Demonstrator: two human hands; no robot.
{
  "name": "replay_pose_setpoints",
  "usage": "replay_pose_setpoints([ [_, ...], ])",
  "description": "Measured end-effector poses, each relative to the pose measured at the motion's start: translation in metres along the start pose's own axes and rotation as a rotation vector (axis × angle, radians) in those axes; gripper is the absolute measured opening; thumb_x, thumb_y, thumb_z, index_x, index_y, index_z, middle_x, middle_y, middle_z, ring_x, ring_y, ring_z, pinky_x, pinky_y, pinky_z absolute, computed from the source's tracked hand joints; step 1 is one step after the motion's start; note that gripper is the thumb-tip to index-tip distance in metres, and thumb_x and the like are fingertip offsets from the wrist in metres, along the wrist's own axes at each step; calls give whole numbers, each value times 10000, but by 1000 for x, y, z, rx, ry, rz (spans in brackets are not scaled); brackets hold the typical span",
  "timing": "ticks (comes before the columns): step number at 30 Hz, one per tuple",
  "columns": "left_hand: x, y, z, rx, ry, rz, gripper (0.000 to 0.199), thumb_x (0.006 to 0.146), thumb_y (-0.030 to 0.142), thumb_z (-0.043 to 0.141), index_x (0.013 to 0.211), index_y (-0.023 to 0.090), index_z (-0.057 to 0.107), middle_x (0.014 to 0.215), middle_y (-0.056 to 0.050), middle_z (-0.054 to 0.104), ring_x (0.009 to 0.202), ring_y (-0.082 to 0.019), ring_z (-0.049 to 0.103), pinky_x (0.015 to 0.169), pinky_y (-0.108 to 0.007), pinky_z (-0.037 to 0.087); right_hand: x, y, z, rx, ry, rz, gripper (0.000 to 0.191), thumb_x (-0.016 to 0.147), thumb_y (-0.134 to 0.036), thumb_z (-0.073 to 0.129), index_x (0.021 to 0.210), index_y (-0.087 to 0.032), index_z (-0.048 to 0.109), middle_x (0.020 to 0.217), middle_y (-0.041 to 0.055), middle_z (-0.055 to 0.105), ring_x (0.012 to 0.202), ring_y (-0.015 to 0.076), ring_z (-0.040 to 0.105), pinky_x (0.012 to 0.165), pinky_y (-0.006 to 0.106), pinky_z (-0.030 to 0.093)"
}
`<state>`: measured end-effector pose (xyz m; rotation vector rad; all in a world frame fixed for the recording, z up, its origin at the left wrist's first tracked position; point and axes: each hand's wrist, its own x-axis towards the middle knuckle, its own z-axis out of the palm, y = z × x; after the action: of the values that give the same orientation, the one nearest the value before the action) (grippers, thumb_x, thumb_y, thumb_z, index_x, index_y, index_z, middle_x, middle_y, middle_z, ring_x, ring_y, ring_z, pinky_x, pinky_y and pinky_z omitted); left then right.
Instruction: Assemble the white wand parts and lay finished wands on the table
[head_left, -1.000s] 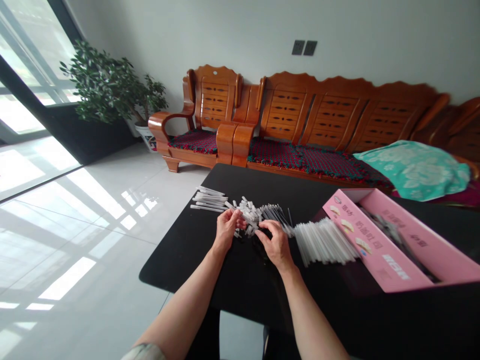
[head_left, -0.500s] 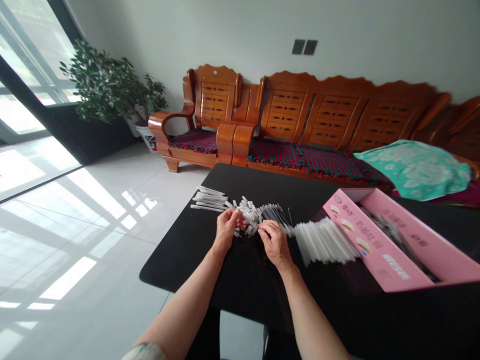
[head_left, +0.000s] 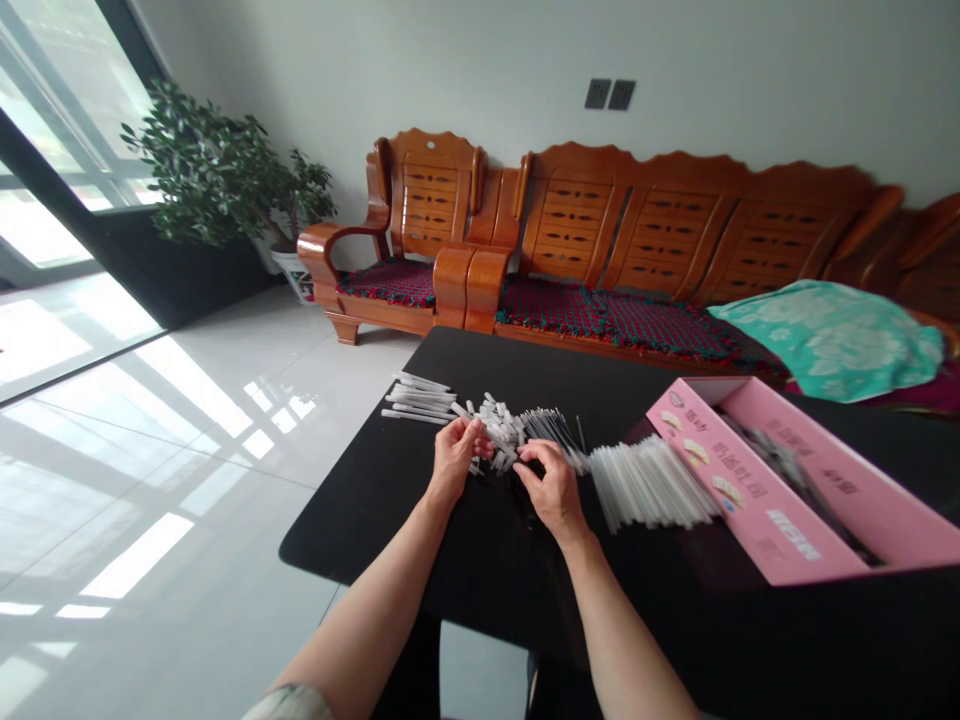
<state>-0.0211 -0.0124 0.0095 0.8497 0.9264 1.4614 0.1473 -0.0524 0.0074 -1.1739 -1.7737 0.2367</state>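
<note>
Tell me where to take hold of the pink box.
Probably best to take the pink cardboard box by the top edge of its long near wall, coming from your side of the black table. That wall faces you with a straight, open rim, and the loose clear tubes crowd only its left end.

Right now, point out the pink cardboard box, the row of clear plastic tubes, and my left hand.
Pink cardboard box (head_left: 757, 497): head view, on its printed near side wall.
Clear plastic tubes (head_left: 649, 485): head view, on the middle of the row.
Left hand (head_left: 455, 460): head view, on the back of the hand.
</note>
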Motion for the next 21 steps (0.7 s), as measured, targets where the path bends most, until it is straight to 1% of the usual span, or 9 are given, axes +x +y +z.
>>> replay_pose_setpoints([
  [5,3,-2,-4,-6,6,19,421,710,530,770,714,144,602,575,-12,635,503,-142,617,501,-249,518,-1,2,-3,-7,-26,-3,43,850,-209,641,817,-220,616,918,80,705,997,260,621,899,439,517],
  [10,8,-2,-9,-61,113,59,411,709,517,772,713,141,606,564,6,608,512,-131,610,513,-240,517,-1,8,-7,-80,20,-22,78,853,-217,629,777,-221,612,910,81,701,997,265,604,913,461,499],
  [12,8,-1,-10,-68,129,59,416,702,520,776,708,141,603,561,11,599,514,-130,609,513,-239,514,-2,10,-7,-132,47,-16,84,859,-231,629,775,-218,625,908,85,699,1003,273,594,922,478,492],
  [15,7,-1,-9,-52,105,60,420,708,527,769,710,139,606,566,9,602,510,-128,604,513,-242,514,-2,10,-6,-163,73,-21,66,874,-261,627,855,-210,664,939,94,703,1036,282,581,948,502,481],
  [18,5,-1,-6,-32,76,58,418,712,529,767,722,139,617,582,1,618,512,-131,607,509,-245,516,-1,6,-4,-129,60,-55,122,910,-275,588,950,-210,683,983,96,705,1068,276,577,971,499,480],
  [21,2,-2,-4,-12,20,28,415,712,527,769,721,141,619,589,-9,632,510,-138,614,500,-246,513,1,0,0,-91,15,-87,133,928,-244,555,913,-217,685,968,87,711,1070,266,580,965,478,492],
])
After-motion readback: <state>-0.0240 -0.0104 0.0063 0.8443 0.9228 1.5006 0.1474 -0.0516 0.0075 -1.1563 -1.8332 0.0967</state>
